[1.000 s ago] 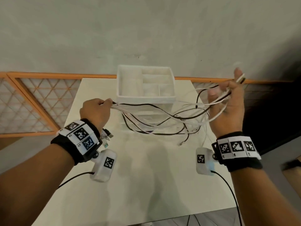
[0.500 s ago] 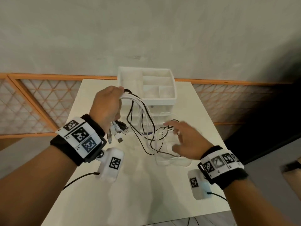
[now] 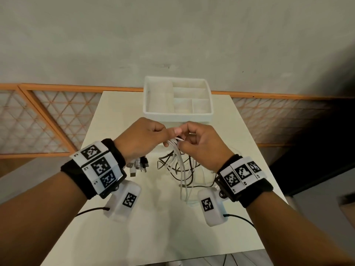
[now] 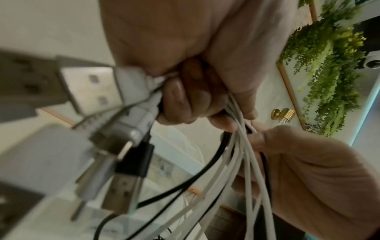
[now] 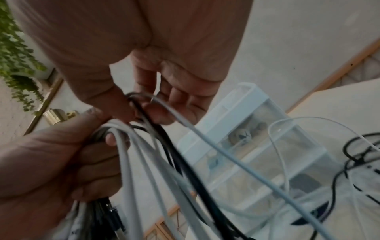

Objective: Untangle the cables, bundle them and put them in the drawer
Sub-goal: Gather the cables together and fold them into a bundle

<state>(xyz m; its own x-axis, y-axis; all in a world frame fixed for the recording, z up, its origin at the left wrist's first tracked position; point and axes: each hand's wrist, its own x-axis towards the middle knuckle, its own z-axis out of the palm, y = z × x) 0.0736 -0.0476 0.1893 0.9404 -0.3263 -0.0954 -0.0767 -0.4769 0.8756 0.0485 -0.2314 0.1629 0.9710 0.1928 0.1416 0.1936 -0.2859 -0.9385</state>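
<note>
Several white and black cables (image 3: 180, 166) hang in a bunch above the white table (image 3: 153, 237). My left hand (image 3: 146, 139) grips the bunch near its top, fingers curled round it (image 4: 185, 100). USB plugs (image 3: 137, 166) dangle below that wrist (image 4: 115, 123). My right hand (image 3: 199, 141) meets it and pinches the upper loops of the cables (image 5: 144, 113). The loose lower loops (image 3: 188, 187) trail onto the table. Behind the hands stands a white drawer unit (image 3: 177, 116) with a compartment tray on top; clear drawer fronts (image 5: 267, 162) show in the right wrist view.
The table edge (image 3: 172, 263) runs close in front of me. An orange-framed lattice rail (image 3: 38, 120) runs behind the table under a grey wall. Black sensor leads (image 3: 90, 210) hang from both wrist cameras. Green hanging plants (image 4: 329, 65) show in the wrist views.
My right hand dropped from high on the right, then rose to meet the left at the top of the bunch. The stretched cables were gathered into hanging loops.
</note>
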